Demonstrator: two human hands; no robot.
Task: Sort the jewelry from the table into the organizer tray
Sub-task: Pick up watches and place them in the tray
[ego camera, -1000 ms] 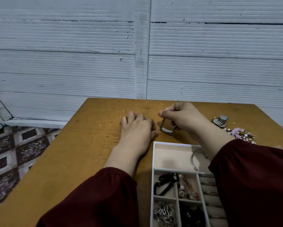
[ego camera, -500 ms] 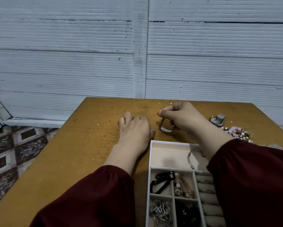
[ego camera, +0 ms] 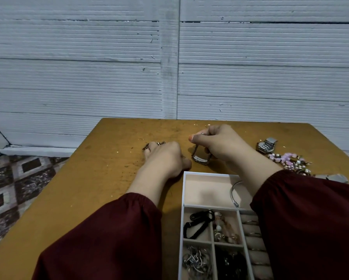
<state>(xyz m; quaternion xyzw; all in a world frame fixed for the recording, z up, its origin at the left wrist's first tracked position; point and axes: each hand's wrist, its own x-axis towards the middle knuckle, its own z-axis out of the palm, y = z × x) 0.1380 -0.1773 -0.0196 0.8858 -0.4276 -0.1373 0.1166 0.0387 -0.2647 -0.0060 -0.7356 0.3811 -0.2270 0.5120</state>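
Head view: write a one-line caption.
Right hand holds a bracelet beyond the organizer tray; left hand touches a small piece.

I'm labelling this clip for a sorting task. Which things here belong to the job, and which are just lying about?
Job: organizer tray; watch gripped by right hand; small dark piece under curled fingers of left hand; second watch; pink bead bracelet; bangle already in tray.
Just lying about: patterned floor; grey wall; grey object, kind unclear.
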